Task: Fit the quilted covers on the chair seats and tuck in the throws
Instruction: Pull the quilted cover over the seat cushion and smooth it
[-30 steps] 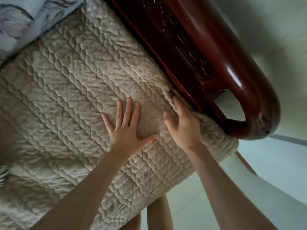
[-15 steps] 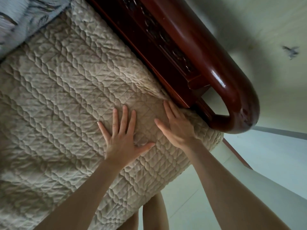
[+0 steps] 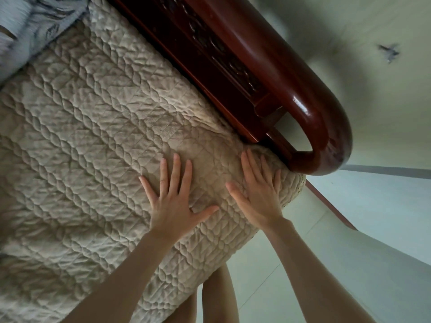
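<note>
Quilted cover (image 3: pixel 98 141) on seat; left hand (image 3: pixel 173 203) and right hand (image 3: pixel 258 197) pressing flat, fingers spread. Smoothing step; next probably tuck edge beside wooden armrest (image 3: pixel 310 117).

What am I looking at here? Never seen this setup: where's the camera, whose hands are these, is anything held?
No machine: a person's bare hands, filmed from one wide-angle camera on their head, looking down. The left hand and right hand press flat, fingers straight, on a beige quilted fabric cover; nothing is gripped. The right hand sits near the cover's corner, beside the dark red polished wooden armrest. A grey-blue patterned throw shows top left.
</note>
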{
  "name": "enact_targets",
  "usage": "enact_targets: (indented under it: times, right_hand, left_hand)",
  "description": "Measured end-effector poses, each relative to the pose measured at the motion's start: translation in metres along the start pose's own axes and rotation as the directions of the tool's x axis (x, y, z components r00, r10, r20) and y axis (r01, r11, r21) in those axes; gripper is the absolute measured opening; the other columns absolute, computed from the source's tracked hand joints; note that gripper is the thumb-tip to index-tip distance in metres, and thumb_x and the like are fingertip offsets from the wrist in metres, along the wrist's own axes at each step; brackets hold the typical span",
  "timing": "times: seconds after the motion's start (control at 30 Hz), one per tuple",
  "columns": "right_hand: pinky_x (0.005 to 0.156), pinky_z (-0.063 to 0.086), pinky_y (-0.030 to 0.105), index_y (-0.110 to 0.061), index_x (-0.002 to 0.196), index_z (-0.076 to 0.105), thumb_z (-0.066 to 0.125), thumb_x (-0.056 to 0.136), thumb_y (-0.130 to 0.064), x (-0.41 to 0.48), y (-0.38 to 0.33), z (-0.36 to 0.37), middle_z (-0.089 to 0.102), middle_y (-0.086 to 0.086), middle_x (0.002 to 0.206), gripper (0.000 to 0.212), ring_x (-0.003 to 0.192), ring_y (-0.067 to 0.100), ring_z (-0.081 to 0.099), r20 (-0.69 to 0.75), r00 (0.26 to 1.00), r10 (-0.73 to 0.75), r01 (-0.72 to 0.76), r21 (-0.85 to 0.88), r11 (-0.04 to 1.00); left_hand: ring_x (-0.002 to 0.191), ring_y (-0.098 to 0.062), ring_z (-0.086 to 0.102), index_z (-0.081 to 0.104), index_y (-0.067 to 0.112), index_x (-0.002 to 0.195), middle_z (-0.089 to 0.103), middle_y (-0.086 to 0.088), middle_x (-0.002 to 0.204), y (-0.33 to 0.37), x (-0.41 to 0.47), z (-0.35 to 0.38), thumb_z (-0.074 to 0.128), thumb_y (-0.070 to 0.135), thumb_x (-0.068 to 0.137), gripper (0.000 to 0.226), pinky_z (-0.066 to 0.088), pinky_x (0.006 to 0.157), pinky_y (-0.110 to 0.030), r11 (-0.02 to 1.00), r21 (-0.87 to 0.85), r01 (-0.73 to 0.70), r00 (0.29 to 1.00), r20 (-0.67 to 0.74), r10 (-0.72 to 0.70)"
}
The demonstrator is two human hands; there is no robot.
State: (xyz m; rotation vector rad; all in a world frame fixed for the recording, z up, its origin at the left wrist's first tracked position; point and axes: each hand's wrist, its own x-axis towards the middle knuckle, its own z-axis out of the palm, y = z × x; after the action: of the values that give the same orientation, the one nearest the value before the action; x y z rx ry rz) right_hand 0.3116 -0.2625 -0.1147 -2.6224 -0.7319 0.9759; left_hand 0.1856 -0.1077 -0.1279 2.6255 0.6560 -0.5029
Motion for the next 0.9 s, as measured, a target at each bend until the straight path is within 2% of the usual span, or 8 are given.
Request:
enact_targets:
  times: [0.07, 0.2, 0.33, 0.47, 0.57, 0.7, 0.77, 0.9]
  right_hand:
    - [0.116, -0.017, 0.048, -0.032, 0.152, -0.015, 0.01, 0.083, -0.075, 0.006, 0.002, -0.001, -0.017, -0.021, 0.157, 0.085, 0.147, 0.011, -0.016, 0.062, 0.996, 0.06, -0.061, 0.026, 0.998]
    - [0.118, -0.006, 0.053, -0.028, 0.155, -0.004, 0.033, 0.095, -0.062, 0.025, 0.003, 0.001, 0.0, -0.012, 0.162, 0.078, 0.148, 0.017, 0.001, 0.032, 0.993, 0.113, -0.116, 0.104, 0.988]
    - [0.117, 0.012, 0.054, -0.024, 0.153, 0.015, 0.032, 0.087, -0.069, 0.039, 0.008, 0.004, 0.023, -0.003, 0.158, 0.082, 0.144, 0.022, 0.022, -0.02, 0.987, 0.162, -0.157, 0.147, 0.976]
    - [0.108, 0.034, 0.048, -0.021, 0.141, 0.04, 0.037, 0.085, -0.074, 0.057, 0.02, -0.003, 0.049, 0.008, 0.14, 0.077, 0.128, 0.031, 0.045, 0.027, 0.971, 0.239, -0.239, 0.242, 0.94]
    - [0.116, 0.022, 0.045, -0.022, 0.146, 0.033, 0.039, 0.09, -0.068, 0.042, 0.019, -0.01, 0.04, 0.006, 0.148, 0.072, 0.136, 0.027, 0.033, 0.009, 0.982, 0.191, -0.189, 0.189, 0.964]
    - [0.122, 0.004, 0.041, -0.014, 0.153, 0.023, 0.037, 0.092, -0.062, -0.001, -0.006, -0.007, 0.022, 0.003, 0.159, 0.078, 0.146, 0.015, 0.012, -0.197, 0.98, -0.034, 0.065, 0.153, 0.986]
    - [0.122, 0.001, 0.039, -0.012, 0.153, 0.021, 0.029, 0.091, -0.063, 0.002, -0.017, -0.004, 0.016, 0.002, 0.161, 0.08, 0.148, 0.011, 0.007, -0.175, 0.972, -0.155, 0.178, 0.121, 0.977]
    - [0.119, -0.01, 0.028, -0.021, 0.154, -0.005, 0.029, 0.097, -0.062, 0.039, -0.039, -0.012, -0.01, -0.004, 0.162, 0.079, 0.147, 0.007, -0.013, -0.029, 0.978, -0.207, 0.209, 0.117, 0.971]
  left_hand:
    - [0.149, -0.028, -0.009, 0.003, 0.018, 0.154, -0.003, -0.006, 0.163, 0.003, -0.004, 0.005, 0.023, 0.092, 0.072, 0.112, -0.003, 0.108, -0.073, 1.0, 0.019, -0.011, 1.0, 0.017, 0.011]
    - [0.148, -0.027, -0.013, 0.002, 0.02, 0.155, -0.007, -0.004, 0.163, 0.004, 0.0, 0.009, 0.022, 0.094, 0.069, 0.115, -0.008, 0.108, -0.071, 0.999, 0.04, -0.003, 0.999, 0.034, 0.001]
    - [0.148, -0.027, -0.014, 0.0, 0.021, 0.155, -0.009, -0.003, 0.162, 0.006, 0.003, 0.011, 0.02, 0.095, 0.068, 0.116, -0.02, 0.108, -0.061, 0.999, 0.041, 0.001, 0.999, 0.038, -0.002]
    - [0.148, -0.026, -0.017, -0.003, 0.022, 0.155, -0.012, -0.001, 0.162, 0.005, 0.002, 0.011, 0.018, 0.096, 0.067, 0.117, -0.021, 0.108, -0.059, 0.999, 0.048, 0.009, 0.999, 0.045, -0.011]
    - [0.147, -0.024, -0.018, -0.003, 0.023, 0.154, -0.013, -0.001, 0.162, 0.004, 0.0, 0.006, 0.018, 0.096, 0.066, 0.116, -0.023, 0.108, -0.058, 1.0, 0.028, 0.0, 0.999, 0.05, -0.001]
    - [0.149, -0.022, -0.01, 0.009, 0.016, 0.154, -0.003, -0.002, 0.163, 0.001, -0.004, -0.001, 0.023, 0.093, 0.071, 0.114, -0.019, 0.111, -0.057, 1.0, -0.03, -0.005, 1.0, 0.008, 0.005]
    - [0.149, -0.02, -0.013, 0.007, 0.015, 0.154, -0.004, -0.003, 0.162, -0.004, -0.002, -0.007, 0.025, 0.093, 0.069, 0.117, -0.017, 0.111, -0.059, 0.998, -0.045, 0.046, 0.998, -0.028, -0.048]
    - [0.145, -0.016, -0.025, -0.01, 0.02, 0.151, -0.019, 0.002, 0.159, -0.016, 0.007, -0.02, 0.022, 0.098, 0.059, 0.124, -0.018, 0.11, -0.06, 0.987, -0.047, 0.152, 0.988, -0.011, -0.153]
